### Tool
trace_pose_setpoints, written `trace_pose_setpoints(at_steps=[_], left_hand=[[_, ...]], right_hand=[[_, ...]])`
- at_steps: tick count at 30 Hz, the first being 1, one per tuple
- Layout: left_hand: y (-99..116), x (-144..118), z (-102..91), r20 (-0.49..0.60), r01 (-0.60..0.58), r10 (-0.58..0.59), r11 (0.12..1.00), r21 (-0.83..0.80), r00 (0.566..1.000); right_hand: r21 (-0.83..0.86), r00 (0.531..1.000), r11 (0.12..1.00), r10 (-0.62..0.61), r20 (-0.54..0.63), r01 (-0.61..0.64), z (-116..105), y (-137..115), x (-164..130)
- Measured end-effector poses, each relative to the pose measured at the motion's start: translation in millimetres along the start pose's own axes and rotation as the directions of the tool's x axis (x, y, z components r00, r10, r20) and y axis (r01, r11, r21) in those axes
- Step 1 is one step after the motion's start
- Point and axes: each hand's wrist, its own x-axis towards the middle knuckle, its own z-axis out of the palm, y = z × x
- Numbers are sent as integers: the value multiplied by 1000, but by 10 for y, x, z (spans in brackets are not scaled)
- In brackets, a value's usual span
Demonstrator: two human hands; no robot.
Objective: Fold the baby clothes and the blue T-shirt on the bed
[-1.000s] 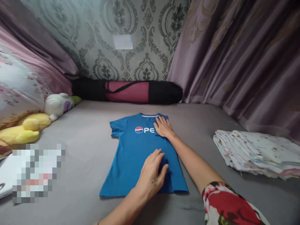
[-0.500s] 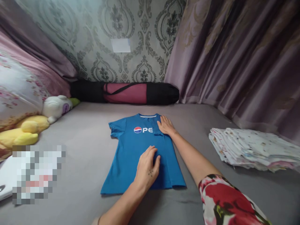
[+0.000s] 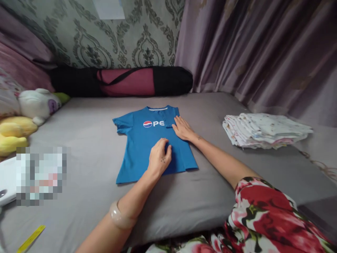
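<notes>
Blue T-shirt (image 3: 143,144) lies flat on the grey bed surface (image 3: 205,196), front side up, collar toward the far wall and hem toward the person; its right-hand portion is folded over onto the body, so that only the first letters of the white chest lettering show beside the round red, white and blue logo. Left hand (image 3: 158,159) rests palm down on the lower middle of the shirt, fingers together and slightly curled against the cloth; it presses on the fabric and pinches nothing. Right hand (image 3: 182,128) lies flat and spread on the folded edge near the chest, just right of the lettering and just below the collar; it likewise presses down and closes on nothing. The two hands are near each other, the right farther from the person than the left, and both sit on the right half of the garment, leaving the left sleeve and left side uncovered. A pale bangle (image 3: 119,217) sits on the left wrist, and a red floral sleeve (image 3: 263,207) covers the right upper arm. To the right, well apart from the shirt, a stack of folded white patterned cloth (image 3: 263,129) rests on the bed. A black and pink roll bag (image 3: 123,80) lies along the far wall beyond the collar. Yellow and white plush toys (image 3: 23,116) sit at the left edge.
</notes>
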Motion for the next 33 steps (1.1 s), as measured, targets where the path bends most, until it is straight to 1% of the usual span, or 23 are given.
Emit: trace_pose_setpoints(at_steps=[3,8,11,14,16,18,20,21,23,25,26,29,31,33], left_hand=[[-5,-3,9,0,-9,9,1000,15,1000],[-15,-14,16,1,-12,12,999,46,1000],[-19,-20,18,-10,-19,19,999,51,1000],[-27,-26,28,-15,-21,22,998,52,1000],[-33,-29,41,-14,-32,33,999,42,999],[-36,-31,56,-14,-57,58,998,22,998],[-30,-29,67,-12,-79,79,997,6,997],[-25,-26,69,-8,-84,84,996,2,996],[-11,-20,67,-1,-83,83,997,-1,997],[2,-15,60,-1,-80,80,997,-5,997],[6,-14,57,-4,-80,79,997,-6,997],[7,-21,58,-14,-87,87,996,5,996],[-3,-30,70,-22,-93,93,996,15,995],[-15,-38,85,-27,-93,93,996,16,995]], right_hand=[[-2,999,1000,-1,45,1,-17,-125,-398],[1,998,1000,-4,58,4,-38,-325,-953],[49,990,999,-21,139,14,-79,-416,-1237],[108,977,994,-36,208,14,-153,-491,-1495],[113,977,993,-43,210,20,-227,-526,-1619],[90,977,995,-68,204,51,-325,-542,-1648],[68,975,994,-95,200,83,-439,-544,-1533],[67,978,994,-99,183,88,-493,-542,-1414],[90,988,992,-94,124,84,-574,-546,-1066],[110,997,992,-65,32,61,-594,-565,-617],[118,999,992,-37,11,35,-580,-583,-381],[109,992,986,126,6,-126,-463,-668,253],[89,971,967,240,0,-239,-358,-736,543],[75,949,946,316,-7,-315,-252,-789,714]])
